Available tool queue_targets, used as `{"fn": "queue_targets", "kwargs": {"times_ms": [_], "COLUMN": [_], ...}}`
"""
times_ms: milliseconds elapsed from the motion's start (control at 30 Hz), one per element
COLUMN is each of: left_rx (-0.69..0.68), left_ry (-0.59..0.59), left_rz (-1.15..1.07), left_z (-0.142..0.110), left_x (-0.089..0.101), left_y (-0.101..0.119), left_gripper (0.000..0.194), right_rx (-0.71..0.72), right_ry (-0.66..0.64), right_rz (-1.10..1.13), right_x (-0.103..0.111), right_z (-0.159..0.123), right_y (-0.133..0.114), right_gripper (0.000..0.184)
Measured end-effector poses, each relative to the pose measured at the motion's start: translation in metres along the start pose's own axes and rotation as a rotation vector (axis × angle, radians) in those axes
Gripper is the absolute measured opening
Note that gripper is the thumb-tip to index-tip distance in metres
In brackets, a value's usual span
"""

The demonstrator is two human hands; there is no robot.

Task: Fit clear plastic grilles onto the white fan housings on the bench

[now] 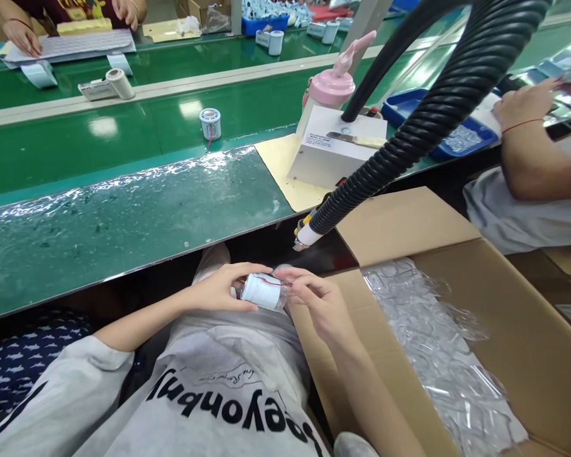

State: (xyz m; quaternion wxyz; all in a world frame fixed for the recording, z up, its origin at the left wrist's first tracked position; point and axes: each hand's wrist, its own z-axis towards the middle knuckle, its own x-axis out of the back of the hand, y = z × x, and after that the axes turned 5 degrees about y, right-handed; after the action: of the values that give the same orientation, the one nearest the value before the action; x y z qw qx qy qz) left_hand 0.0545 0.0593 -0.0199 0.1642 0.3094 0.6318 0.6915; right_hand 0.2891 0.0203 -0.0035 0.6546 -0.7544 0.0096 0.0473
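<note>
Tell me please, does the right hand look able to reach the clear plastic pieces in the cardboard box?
Probably yes: the cardboard box is open beside the right forearm, and nothing seems to cover the clear plastic pieces. Only, the right hand is busy at the pale blue cylinder.

I have the light-blue plastic cylinder (262, 291) before the near edge of the green-topped bench (123, 216), between the left hand (223, 289) and the right hand (316, 295). To their right, off that edge, stands the open brown cardboard box (528, 317) with clear plastic pieces (432, 343) in it. Toward the bench's right end I see the white box-shaped machine (330, 146) on a cream sheet (279, 166), the pink-topped bottle (331, 87) just behind it. Beyond the bench's far edge, a second light-blue cylinder (211, 124) stands on the green conveyor belt (147, 127).
</note>
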Motion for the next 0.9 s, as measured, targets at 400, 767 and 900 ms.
{"fn": "queue_targets", "kwargs": {"times_ms": [400,767,900], "left_rx": [0.076,-0.142,-0.195], "left_ry": [-0.024,-0.05,-0.053], "left_rz": [-0.229,-0.044,-0.042], "left_z": [-0.005,-0.011,-0.012], "left_x": [0.002,0.006,0.005], "left_y": [0.013,0.015,0.016], "left_gripper": [0.079,0.077,0.076], "right_rx": [0.379,0.106,-0.016], "right_ry": [-0.173,-0.224,-0.227], "right_rz": [-0.469,-0.205,-0.101], "right_x": [0.008,0.005,0.002], "right_z": [-0.017,-0.02,-0.02], "right_y": [0.005,-0.003,-0.003], "right_gripper": [0.036,0.043,0.048]}}
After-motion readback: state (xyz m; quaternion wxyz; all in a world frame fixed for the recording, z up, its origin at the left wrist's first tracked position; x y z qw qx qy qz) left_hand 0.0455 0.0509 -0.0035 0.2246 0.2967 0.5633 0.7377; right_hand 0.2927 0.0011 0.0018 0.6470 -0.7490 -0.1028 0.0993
